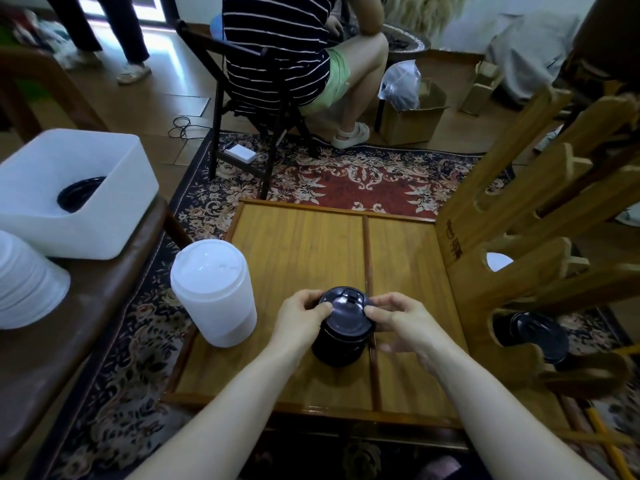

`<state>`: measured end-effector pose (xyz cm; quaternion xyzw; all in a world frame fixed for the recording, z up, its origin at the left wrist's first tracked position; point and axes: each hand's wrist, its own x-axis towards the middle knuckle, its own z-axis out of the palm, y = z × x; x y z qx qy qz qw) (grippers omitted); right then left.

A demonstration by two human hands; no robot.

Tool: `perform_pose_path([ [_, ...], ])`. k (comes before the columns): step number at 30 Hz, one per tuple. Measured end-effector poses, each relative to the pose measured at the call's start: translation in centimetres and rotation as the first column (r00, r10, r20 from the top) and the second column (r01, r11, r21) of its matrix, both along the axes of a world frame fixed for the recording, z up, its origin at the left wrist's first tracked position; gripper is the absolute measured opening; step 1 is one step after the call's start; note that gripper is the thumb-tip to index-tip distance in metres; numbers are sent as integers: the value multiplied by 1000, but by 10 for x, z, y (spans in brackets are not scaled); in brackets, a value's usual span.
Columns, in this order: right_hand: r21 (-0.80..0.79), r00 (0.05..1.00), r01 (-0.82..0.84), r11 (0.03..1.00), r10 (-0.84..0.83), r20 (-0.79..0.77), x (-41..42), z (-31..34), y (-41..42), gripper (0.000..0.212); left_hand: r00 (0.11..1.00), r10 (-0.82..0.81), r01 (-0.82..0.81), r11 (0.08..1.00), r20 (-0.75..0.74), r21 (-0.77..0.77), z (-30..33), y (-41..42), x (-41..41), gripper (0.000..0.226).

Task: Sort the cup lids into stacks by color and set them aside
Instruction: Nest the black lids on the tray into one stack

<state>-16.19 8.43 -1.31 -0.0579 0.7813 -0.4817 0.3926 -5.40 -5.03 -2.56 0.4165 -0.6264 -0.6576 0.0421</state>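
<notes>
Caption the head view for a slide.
Both hands grip the black lid stack on the wooden table, beside the white stack.

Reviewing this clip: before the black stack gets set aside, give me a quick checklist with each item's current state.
1. Left hand grips the black lid stack: ok.
2. Right hand pinches the top black lid: ok.
3. Top lid seated flush on the stack: cannot tell.
4. White lid stack stands apart from the black one: ok.
5. All lids sorted: not ok, a black lid lies in the white bin.
</notes>
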Motion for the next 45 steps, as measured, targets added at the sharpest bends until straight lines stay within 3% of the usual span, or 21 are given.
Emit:
perform_pose_path([
  [7, -19, 1000, 25, 1000, -26, -11, 5, 0, -4, 21, 997, -74, 70, 990, -28, -121, -2, 2, 3, 40],
  [13, -50, 995, 22, 999, -17, 98, 8, -4, -2, 20, 1000, 4, 0, 987, -24, 158, 0, 1, 5, 39],
  [19, -28, 991, 55, 998, -51, 123, 11, -9, -3, 16, 999, 42, -43, 980, 9, 194, -3, 1, 4, 39],
  [23, -75, 989, 63, 995, -52, 138, 10, -7, 0, 16, 999, -21, 26, 974, -25, 223, 4, -5, 5, 38],
  [26, -89, 987, 47, 995, -32, 160, 6, -4, 4, 22, 995, -87, 99, 962, -58, 255, 8, -9, 9, 39],
  [29, -108, 985, 19, 994, -1, 170, 3, -3, 5, 31, 985, -156, 169, 953, -72, 250, 3, -9, 10, 58],
  [36, -86, 990, -73, 994, 83, 116, 4, -4, 4, 45, 989, -117, 140, 937, -88, 321, -4, -15, 10, 69],
  [41, -67, 980, -118, 991, 127, 156, 6, -7, 5, 65, 952, -300, 306, 901, -65, 307, -5, -15, 15, 100],
  [45, -58, 983, -150, 987, 155, 101, 5, -6, 4, 66, 951, -294, 308, 909, -92, 281, -7, -17, 15, 93],
])
